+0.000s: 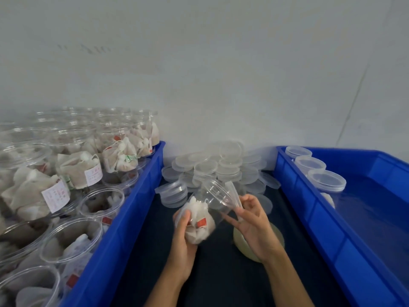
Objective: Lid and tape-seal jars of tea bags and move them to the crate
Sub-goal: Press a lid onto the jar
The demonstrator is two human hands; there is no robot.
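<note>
Hands meet over a dark work surface (221, 273) between two blue crates. The left hand (183, 238) wraps its fingers round the base of a clear jar (205, 216), tilted with its open mouth toward the far right; white tea bags (200, 222), one with a red tag, fill its lower half. The right hand (252, 222) pinches a clear lid (232, 196) edge-on between thumb and curled fingers, just beside the jar's rim; whether lid and rim touch is hard to tell through the transparent plastic. Beneath the right wrist lies a pale roll of tape (245, 247), mostly hidden by the hand. A heap of loose lids (217, 167) sits at the far end against the grey wall. The left crate (132, 207) holds many open jars of tea bags (79, 173), blurred and cut off at the frame's edge. The right crate (309, 207) holds three lidded jars (325, 180) along its near wall, their bodies largely hidden.
</note>
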